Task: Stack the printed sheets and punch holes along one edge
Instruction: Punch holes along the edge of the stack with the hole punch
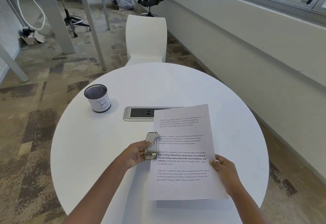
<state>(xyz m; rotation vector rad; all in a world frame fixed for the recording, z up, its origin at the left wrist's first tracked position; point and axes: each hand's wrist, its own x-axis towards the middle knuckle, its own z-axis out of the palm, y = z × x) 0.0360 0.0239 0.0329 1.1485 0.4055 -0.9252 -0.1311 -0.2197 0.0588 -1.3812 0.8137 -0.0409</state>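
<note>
The printed sheets [185, 186] are held lifted a little above the round white table [105, 135], text side up, casting a shadow below. My right hand [223, 169] grips their right edge. My left hand [136, 153] is closed around a grey hole punch [151, 144], whose slot sits over the sheets' left edge about halfway up. I cannot tell how many sheets are in the stack.
A black mesh pen cup [97, 98] with a white label stands at the table's left. A silver power-socket panel [137, 114] is set into the table's middle, partly under the sheets. A white chair [146, 38] is tucked in on the far side.
</note>
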